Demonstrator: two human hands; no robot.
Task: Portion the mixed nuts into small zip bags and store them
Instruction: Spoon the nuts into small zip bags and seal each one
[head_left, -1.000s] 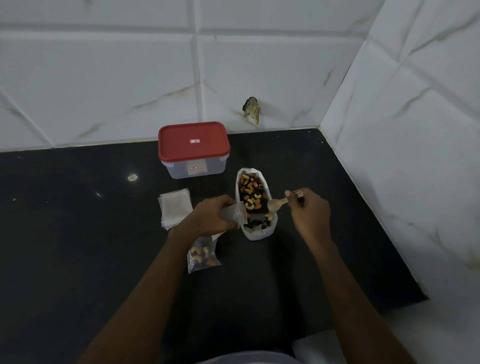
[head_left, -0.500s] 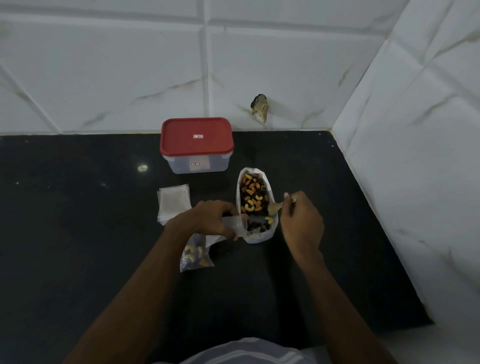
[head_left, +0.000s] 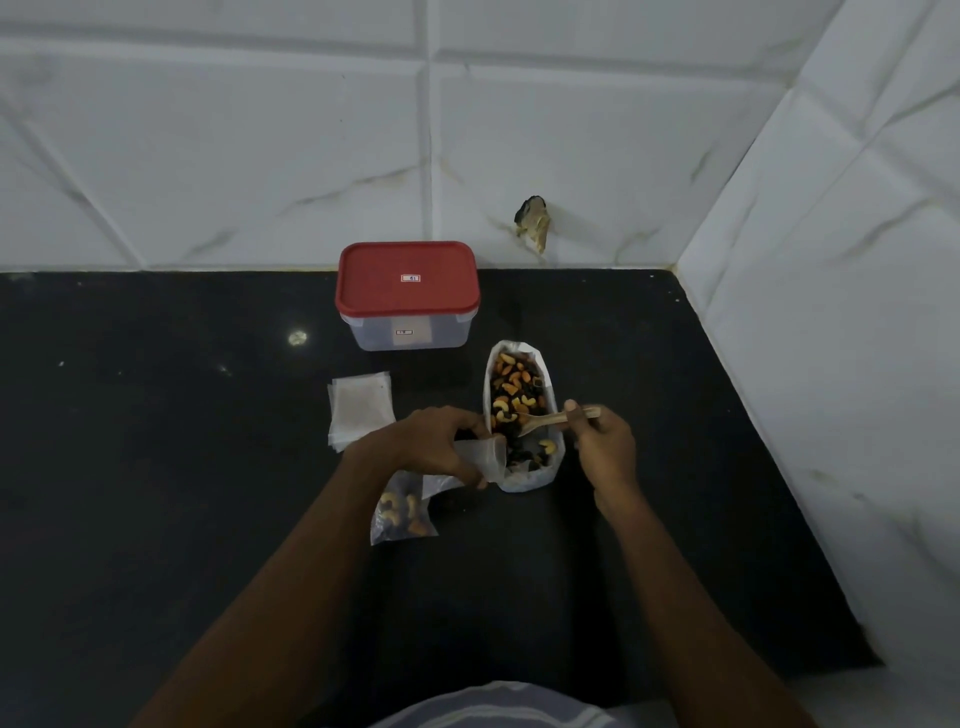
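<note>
Since the earlier frame, the wooden spoon (head_left: 550, 421) has been pushed a little deeper into the mixed nuts (head_left: 517, 389), while the left hand (head_left: 431, 441) has barely been shifted. The nuts are held in an open white pouch (head_left: 524, 480) lying on the black counter (head_left: 156, 467), near the corner. The spoon's handle is pinched by the right hand (head_left: 605, 447), with the fingers curled round it. A small zip bag (head_left: 485, 457) is gripped by the left hand, its mouth held open against the pouch's near left edge.

For a clean scoop, the spoon is best loaded modestly, lifted level and carried the short way into the bag mouth, which should be kept wide and close so nothing is spilled.

One filled zip bag (head_left: 400, 514) lies beneath the left wrist. A stack of empty bags (head_left: 358, 410) is set just left of that hand, and a red-lidded container (head_left: 408, 296) stands shut behind.
</note>
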